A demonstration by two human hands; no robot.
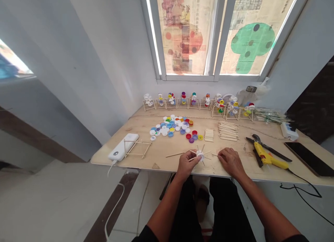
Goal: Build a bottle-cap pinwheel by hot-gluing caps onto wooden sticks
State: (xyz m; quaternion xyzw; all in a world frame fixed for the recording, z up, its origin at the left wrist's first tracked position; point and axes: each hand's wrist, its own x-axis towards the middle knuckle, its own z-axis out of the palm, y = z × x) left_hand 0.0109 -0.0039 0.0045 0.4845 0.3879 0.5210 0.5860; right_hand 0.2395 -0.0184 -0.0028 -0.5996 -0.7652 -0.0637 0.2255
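Near the table's front edge, my left hand [187,162] pinches a white bottle cap [200,156] with several thin wooden sticks standing out around its rim like spokes. To its right my right hand [231,161] rests low over the tabletop, its fingers closed on a short wooden stick [214,154] that points toward the cap. A longer loose stick [174,154] lies left of my left hand. Just beyond the cap are a few coloured caps [195,137], a small stack of short sticks [209,135] and a larger pile of longer sticks [228,131].
A heap of bottle caps [171,125] lies mid-table. Along the wall stand several stick frames with cap wheels [183,100]. A power bank [124,147] and a stick frame [138,148] are left; a yellow glue gun [268,158], pliers [272,150] and a phone [310,158] lie right.
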